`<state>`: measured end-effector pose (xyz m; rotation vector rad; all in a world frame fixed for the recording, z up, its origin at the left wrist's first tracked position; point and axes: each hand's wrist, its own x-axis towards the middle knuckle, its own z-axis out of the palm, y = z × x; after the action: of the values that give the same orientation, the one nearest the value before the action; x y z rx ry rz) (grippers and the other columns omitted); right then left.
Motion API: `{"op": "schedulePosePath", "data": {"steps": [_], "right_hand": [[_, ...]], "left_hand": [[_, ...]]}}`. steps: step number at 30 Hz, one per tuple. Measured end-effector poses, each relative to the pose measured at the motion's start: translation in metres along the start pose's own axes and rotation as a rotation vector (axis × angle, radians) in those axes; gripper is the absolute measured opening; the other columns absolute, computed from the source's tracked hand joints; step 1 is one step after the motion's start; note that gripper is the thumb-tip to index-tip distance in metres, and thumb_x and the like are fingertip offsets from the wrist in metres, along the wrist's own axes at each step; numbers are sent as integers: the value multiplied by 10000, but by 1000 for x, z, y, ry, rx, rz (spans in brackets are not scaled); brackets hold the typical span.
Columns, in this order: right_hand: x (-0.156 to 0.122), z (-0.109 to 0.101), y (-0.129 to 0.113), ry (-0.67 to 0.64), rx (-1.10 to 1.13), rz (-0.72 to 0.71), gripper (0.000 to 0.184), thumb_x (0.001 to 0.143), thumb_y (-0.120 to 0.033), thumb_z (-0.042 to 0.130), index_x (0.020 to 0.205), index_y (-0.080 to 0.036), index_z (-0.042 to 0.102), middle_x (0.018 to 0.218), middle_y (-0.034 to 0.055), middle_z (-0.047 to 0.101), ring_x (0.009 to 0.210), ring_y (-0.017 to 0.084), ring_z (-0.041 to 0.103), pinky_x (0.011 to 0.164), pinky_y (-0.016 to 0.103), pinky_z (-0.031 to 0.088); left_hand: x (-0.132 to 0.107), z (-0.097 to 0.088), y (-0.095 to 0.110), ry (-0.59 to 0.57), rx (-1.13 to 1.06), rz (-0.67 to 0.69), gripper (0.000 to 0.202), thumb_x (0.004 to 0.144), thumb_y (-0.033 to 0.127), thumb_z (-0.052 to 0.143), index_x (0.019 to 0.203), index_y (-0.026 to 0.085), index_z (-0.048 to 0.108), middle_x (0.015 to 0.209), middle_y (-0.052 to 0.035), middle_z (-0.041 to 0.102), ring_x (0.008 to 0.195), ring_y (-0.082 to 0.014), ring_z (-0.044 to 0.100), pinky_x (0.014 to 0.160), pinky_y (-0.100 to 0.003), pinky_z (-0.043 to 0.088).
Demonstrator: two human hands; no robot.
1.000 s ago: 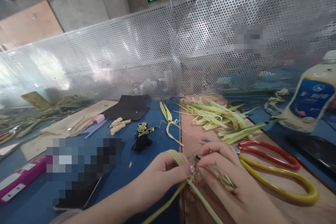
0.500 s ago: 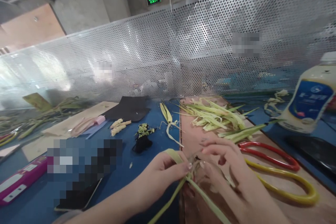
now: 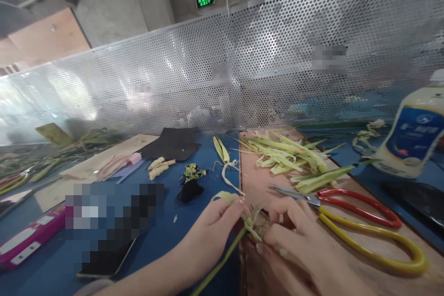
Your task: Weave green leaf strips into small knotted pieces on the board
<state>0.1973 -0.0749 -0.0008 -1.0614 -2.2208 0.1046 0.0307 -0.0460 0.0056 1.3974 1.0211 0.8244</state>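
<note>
My left hand (image 3: 217,224) is closed, thumb pressed on a pale green leaf strip (image 3: 225,195) that loops over the fingers. A knotted clump of leaf strips (image 3: 249,224) lies between my two hands, and a long tail hangs from it toward the bottom edge. My right hand (image 3: 298,236) is closed with curled fingers, pinching at the clump's right side; what lies under its fingertips is partly hidden. Just right of this hand, scissors (image 3: 367,236) with one red and one yellow handle rest on the brown board (image 3: 249,171).
A pile of leaf strips (image 3: 287,152) covers the board's far part. A bottle (image 3: 412,134) and a black phone-like object (image 3: 416,203) are at right. Left on the blue table are a dark phone (image 3: 107,254), a magenta device (image 3: 34,236), ginger-like pieces (image 3: 159,166) and black paper (image 3: 169,143).
My right hand has drawn its fingers in from a spread pose to a tight pinch and moved slightly down, uncovering the scissor blades. The right-hand strip tail no longer shows.
</note>
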Motion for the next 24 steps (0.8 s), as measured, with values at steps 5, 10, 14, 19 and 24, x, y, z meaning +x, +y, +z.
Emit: {"op": "schedulePosePath", "data": {"steps": [5, 10, 14, 19, 24], "right_hand": [[-1, -6, 0, -17, 21, -23, 132, 727, -135, 504, 648, -231, 550, 780, 38, 506, 712, 185, 514, 623, 334, 472], [1, -8, 1, -12, -1, -56, 173, 731, -88, 481, 644, -225, 542, 746, 28, 519, 710, 173, 519, 589, 303, 472], [1, -8, 0, -68, 8, -74, 156, 754, -103, 472, 649, -209, 520, 765, 38, 512, 714, 168, 507, 622, 321, 471], [-1, -4, 3, 24, 6, -31, 84, 758, -139, 471, 719, -203, 510, 827, 49, 534, 781, 181, 513, 690, 367, 467], [-2, 7, 8, 151, 2, -61, 285, 696, -135, 542, 954, -254, 529, 957, 51, 556, 910, 216, 501, 752, 389, 450]], "left_hand": [[-2, 1, 1, 14, 89, 57, 387, 850, 431, 354, 626, 157, 511, 636, 7, 512, 631, -119, 454, 658, -237, 360], [-4, 2, 2, 61, 113, 124, 356, 853, 402, 364, 643, 159, 518, 712, 0, 522, 693, -129, 458, 715, -234, 352], [-5, 2, 4, 42, 93, 124, 323, 850, 395, 369, 679, 164, 517, 729, -1, 519, 715, -136, 456, 722, -233, 349], [-6, 1, 5, 7, 185, 104, 327, 870, 391, 328, 676, 171, 471, 689, 25, 438, 685, -114, 406, 694, -220, 337], [-9, 1, 4, -44, 156, 51, 265, 864, 401, 345, 783, 181, 467, 785, 22, 450, 777, -116, 404, 753, -225, 335]]}}
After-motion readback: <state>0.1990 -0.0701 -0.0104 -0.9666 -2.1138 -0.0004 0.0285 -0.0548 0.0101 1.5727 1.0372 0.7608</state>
